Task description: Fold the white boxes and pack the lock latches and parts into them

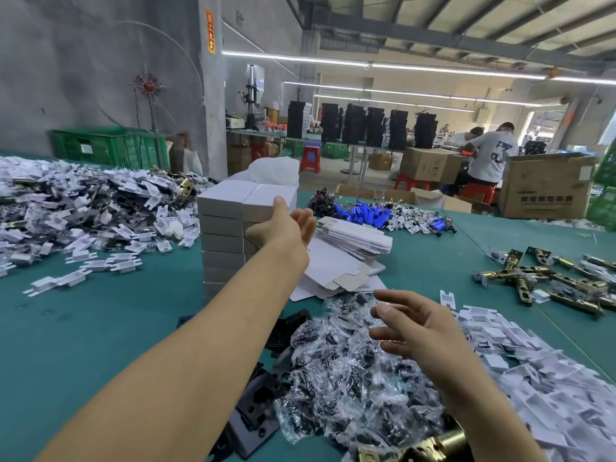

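A tall stack of folded white boxes (pixel 222 228) stands mid-table. My left hand (pixel 286 228) is stretched out beside the top right box, thumb near its corner, fingers relaxed and holding nothing. Flat unfolded box blanks (pixel 353 238) lie in a pile just right of the stack. My right hand (pixel 420 328) hovers with spread fingers over a heap of small clear bags of dark parts (pixel 350 378). Brass lock latches (pixel 540 278) lie at the right. One brass latch (pixel 433 445) sits at the bottom edge under my right forearm.
White card inserts are heaped at the far left (pixel 83 208) and near right (pixel 533 361). Black plates (pixel 260 411) lie by the bags. Blue battery packs (pixel 363 215) sit behind the blanks. Cardboard cartons (pixel 546 185) and seated workers are beyond the green table (pixel 100 328).
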Demonstrator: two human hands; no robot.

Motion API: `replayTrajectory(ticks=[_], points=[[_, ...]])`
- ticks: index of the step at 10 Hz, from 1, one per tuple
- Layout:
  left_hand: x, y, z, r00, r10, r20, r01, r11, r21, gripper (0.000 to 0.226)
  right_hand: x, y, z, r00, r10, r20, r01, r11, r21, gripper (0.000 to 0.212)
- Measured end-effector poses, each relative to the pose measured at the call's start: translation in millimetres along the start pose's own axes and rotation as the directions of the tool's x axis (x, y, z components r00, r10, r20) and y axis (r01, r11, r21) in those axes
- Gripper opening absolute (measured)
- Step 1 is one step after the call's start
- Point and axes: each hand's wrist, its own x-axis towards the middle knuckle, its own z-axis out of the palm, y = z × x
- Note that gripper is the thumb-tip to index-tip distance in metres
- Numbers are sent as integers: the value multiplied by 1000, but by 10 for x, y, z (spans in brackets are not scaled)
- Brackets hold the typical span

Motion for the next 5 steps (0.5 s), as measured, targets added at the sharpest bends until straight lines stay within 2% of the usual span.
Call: replayTrajectory(ticks=[1, 3, 4, 5], points=[[-18, -16, 50, 1000, 12, 12, -12, 999, -45, 33, -2, -8, 2, 1000, 5, 1, -5, 1000, 7, 17], [53, -101, 43, 995, 76, 69, -74, 997, -32, 5, -31, -54, -36, 1000, -24, 10, 23, 1000, 7, 18], [51, -165, -80, 979, 154, 135, -159, 987, 28, 14, -73, -160, -21, 1000, -27, -8, 27, 999, -25, 18], [-31, -359, -297, 962, 160, 221, -202, 963, 179, 14, -167, -361, -55, 973, -203, -112, 202, 979, -21, 14]])
